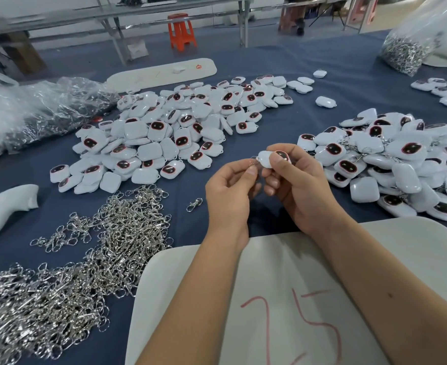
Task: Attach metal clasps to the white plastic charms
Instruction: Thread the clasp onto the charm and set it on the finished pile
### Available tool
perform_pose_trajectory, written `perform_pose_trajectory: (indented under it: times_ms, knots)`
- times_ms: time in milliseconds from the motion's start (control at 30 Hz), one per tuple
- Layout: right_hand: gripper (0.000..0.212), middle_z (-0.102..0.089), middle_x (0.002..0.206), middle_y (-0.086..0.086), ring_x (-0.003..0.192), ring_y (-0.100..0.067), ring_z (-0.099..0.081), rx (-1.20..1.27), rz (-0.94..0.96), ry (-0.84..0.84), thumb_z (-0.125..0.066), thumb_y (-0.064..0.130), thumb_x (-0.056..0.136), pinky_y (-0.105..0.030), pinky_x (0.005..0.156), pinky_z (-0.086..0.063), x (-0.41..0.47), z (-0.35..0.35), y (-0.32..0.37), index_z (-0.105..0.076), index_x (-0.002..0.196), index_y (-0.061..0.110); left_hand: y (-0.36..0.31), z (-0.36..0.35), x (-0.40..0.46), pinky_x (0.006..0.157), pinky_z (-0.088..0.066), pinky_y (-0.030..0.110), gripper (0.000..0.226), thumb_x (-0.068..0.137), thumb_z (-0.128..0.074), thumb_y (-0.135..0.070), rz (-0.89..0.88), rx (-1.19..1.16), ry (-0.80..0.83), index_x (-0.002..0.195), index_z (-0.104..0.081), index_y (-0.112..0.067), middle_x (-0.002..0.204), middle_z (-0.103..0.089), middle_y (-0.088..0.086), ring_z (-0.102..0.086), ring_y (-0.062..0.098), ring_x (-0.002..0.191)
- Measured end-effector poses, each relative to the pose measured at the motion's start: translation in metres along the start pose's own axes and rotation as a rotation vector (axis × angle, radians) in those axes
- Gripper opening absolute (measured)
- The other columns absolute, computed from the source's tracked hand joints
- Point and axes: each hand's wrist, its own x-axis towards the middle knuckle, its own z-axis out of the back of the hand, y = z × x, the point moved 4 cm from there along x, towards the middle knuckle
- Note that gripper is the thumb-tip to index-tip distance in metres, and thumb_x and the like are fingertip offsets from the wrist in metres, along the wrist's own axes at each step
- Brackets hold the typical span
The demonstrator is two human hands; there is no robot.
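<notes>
Small assembly workshop, hand-piecework station. Evidence: long work table (pixel 322 61) covered in dark blue cloth; bulk pile of identical white charms (pixel 175 130) at centre, second pile (pixel 391 164) at right (some with chains showing among them); loose heap of metal clasps (pixel 67 262) at near left; clear plastic bags (pixel 32 106) of stock at left; bag of metal parts (pixel 406 51) at far right. Background: metal-framed benches (pixel 111 19), orange plastic stool (pixel 181 30), bare floor.

An orange plastic stool (pixel 181 31) stands on the pale floor (pixel 211 38) behind the blue-clothed table (pixel 348 64) — metal-legged benches (pixel 111 14) beyond.
</notes>
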Motion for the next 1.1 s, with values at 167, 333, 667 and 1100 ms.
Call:
perform_pose_trajectory:
  times_ms: [167, 333, 667, 1100]
  knots:
    - [0.012, -0.061, 0.076, -0.010, 0.058, -0.015, -0.050, -0.021, 0.004, 0.015, -0.061, 0.007, 0.102, -0.027, 0.057, -0.051, -0.001, -0.002, -0.001, -0.059, 0.114, 0.006, -0.002, 0.001, 0.000, 0.074, -0.055, 0.040, 0.010, 0.100, -0.060, -0.002, -0.042, 0.055, -0.030, 0.098, -0.067, 0.004, 0.080, -0.070, 0.016, -0.062, 0.027, 0.067]
    - [0.007, -0.065, 0.073, -0.008, 0.057, -0.014, -0.054, -0.089, -0.007, -0.033, -0.065, 0.011, 0.101, -0.027, 0.054, -0.050, 0.001, 0.001, -0.003, -0.064, 0.108, 0.009, -0.014, 0.007, 0.003, 0.074, -0.057, 0.038, 0.014, 0.099, -0.061, -0.004, -0.303, 0.472, -0.054, 0.086, -0.065, -0.009, 0.076, -0.067, 0.008, -0.061, 0.019, 0.069]
    - [0.022, -0.063, 0.072, -0.003, 0.057, -0.013, -0.052, -0.303, 0.067, -0.086, -0.070, 0.024, 0.094, -0.027, 0.052, -0.049, 0.001, 0.003, -0.005, -0.068, 0.111, 0.010, -0.030, 0.003, 0.001, 0.063, -0.026, 0.034, 0.011, 0.095, -0.055, -0.004, -0.631, 1.191, 0.075, 0.089, -0.062, -0.009, 0.082, -0.057, 0.005, -0.048, 0.024, 0.074]
    - [0.020, -0.061, 0.076, -0.010, 0.061, -0.021, -0.051, -0.176, 0.087, -0.035, -0.061, 0.014, 0.104, -0.031, 0.059, -0.049, 0.002, 0.001, -0.002, -0.062, 0.122, 0.006, -0.004, 0.011, 0.006, 0.069, -0.055, 0.024, 0.013, 0.099, -0.064, -0.006, 0.032, 0.130, -0.007, 0.101, -0.075, 0.000, 0.083, -0.072, 0.011, -0.063, 0.016, 0.075]
